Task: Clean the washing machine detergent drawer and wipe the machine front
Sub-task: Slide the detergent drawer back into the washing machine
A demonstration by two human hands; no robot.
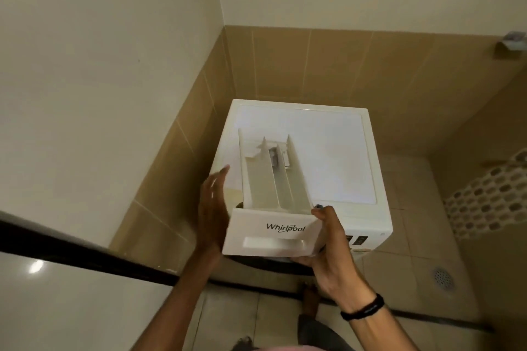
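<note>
The white detergent drawer (273, 202), with a Whirlpool logo on its front panel, is out of the machine and held in the air above the white washing machine (336, 157). My right hand (330, 253) grips the drawer's front panel at its right corner, thumb on top. My left hand (212, 214) is at the drawer's left side with straight fingers; I cannot tell whether it touches the drawer. The drawer's compartments look pale and empty, with a small grey part at the back.
The machine stands in a corner of tan tiled walls (176, 168). A white appliance top with a black edge (71, 293) is at the lower left. A floor drain (442, 278) and a patterned mat (490, 194) lie to the right. My bare foot (310, 298) is below.
</note>
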